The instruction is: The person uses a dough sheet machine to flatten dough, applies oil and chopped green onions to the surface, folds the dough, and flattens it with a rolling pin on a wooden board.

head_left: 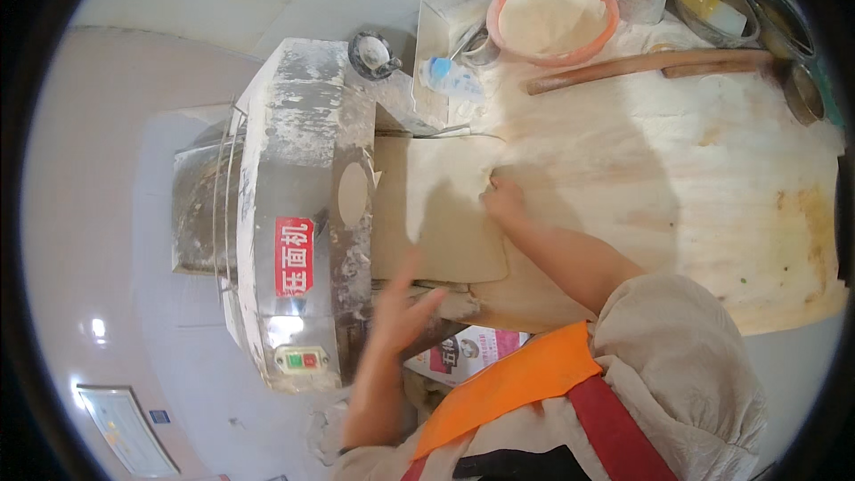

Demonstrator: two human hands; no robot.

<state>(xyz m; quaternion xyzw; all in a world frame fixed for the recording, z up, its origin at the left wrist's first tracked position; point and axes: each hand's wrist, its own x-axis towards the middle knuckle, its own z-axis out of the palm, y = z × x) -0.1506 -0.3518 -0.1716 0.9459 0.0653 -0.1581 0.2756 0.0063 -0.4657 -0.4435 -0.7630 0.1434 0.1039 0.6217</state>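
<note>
A flat, pale dough sheet [454,240] lies on the floured work table, its left end at the mouth of a metal dough-rolling machine [298,169]. At the sheet's right edge, my right hand [505,199] has its fingers closed on the dough. My left hand [403,310] hovers by the near edge of the sheet, beside the machine's front. It is blurred, with thumb and fingers apart and nothing in it.
A pink basin [554,18] of flour stands at the back, near a wooden rolling pin [650,68] and several metal bowls. A clear plastic bottle [452,78] lies by the machine. Red and green buttons [301,360] sit on the machine's near side. A printed bag [472,347] is below the table's edge.
</note>
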